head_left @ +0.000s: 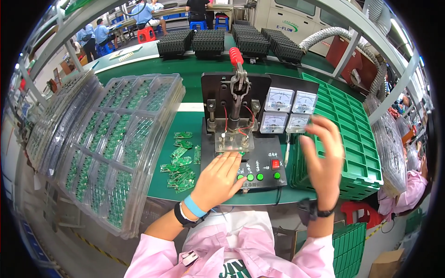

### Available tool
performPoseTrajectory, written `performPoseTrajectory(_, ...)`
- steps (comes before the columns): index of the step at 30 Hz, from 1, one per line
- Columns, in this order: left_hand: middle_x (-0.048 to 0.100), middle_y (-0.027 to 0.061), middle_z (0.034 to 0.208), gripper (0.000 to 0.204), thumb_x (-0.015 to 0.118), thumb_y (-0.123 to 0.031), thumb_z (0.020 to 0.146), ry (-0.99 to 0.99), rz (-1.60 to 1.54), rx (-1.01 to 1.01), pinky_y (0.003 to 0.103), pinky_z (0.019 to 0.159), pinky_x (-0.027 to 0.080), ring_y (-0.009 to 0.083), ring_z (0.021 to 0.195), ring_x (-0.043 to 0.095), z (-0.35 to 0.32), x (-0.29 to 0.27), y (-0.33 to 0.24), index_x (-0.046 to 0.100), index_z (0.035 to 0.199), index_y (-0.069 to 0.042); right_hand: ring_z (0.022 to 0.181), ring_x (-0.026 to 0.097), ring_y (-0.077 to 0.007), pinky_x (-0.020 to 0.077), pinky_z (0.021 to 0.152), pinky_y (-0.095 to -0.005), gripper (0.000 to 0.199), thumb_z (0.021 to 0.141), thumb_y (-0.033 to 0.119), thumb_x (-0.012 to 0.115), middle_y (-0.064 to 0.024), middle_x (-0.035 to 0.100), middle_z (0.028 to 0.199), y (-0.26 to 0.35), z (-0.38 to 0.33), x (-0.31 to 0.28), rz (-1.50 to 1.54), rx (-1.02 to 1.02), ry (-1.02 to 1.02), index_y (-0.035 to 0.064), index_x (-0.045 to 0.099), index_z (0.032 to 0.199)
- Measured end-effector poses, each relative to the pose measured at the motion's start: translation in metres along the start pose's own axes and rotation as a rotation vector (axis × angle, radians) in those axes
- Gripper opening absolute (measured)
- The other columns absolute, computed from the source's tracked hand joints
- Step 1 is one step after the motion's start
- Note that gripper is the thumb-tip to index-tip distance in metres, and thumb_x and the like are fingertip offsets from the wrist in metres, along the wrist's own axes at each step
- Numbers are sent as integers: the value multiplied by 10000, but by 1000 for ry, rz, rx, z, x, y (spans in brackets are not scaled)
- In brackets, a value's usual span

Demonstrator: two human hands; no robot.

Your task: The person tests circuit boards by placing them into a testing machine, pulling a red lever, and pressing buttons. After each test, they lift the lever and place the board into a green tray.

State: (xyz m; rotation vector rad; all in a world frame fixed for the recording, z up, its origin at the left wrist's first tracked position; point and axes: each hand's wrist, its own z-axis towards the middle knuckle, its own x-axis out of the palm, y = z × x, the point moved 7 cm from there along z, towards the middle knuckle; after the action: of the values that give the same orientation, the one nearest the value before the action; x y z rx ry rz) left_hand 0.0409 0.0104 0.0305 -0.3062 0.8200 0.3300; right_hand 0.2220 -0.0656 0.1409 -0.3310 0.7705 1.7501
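My left hand (222, 178) reaches over the front of a black test fixture (273, 155), palm down. Its fingers lie stretched out together, tips at the edge of a clear press plate (234, 140), with the thumb apart near the green buttons (250, 177). A sliver of a green circuit board (242, 153) shows at the fingertips; the rest is hidden. Above stands a toggle clamp with a red handle (236, 56). My right hand (324, 150) is raised to the right of the fixture, motion-smeared, fingers spread, nothing in it. Behind its fingers sit analogue meters (280, 99).
Loose circuit boards (180, 171) lie left of the fixture. Stacked clear trays (153, 116) with boards tilt at far left. Green crates (357, 153) are stacked right, beside a thin pen-like tool (287, 149). Black racks (208, 42) line the back; people sit beyond.
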Motion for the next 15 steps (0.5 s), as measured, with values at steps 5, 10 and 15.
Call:
performPoseTrajectory(5,651,159,1141,268,703,-104,799,-12,-162,8,401,909,508,329,1082,622,-21,-15,-9,667,1031,25,1198,548,-319,354,1075,-396,467,970,308,551,-212,573,1276,45,97,71,237,-129,56,50,483,1354)
performPoseTrajectory(10,641,156,1131,250,704,-70,791,-24,-195,-52,402,897,508,337,1071,616,-43,-43,12,684,1031,-1,1220,506,-401,363,1057,-492,653,876,468,648,-232,559,1276,49,87,86,1322,-141,142,-17,531,1297)
performPoseTrajectory(15,605,128,1060,284,705,-58,799,-7,-209,-227,406,876,494,323,1012,599,-48,-51,41,680,1081,-30,1305,480,-366,318,1106,-529,568,877,468,605,-229,550,1335,40,-43,65,611,-364,182,-6,618,1190)
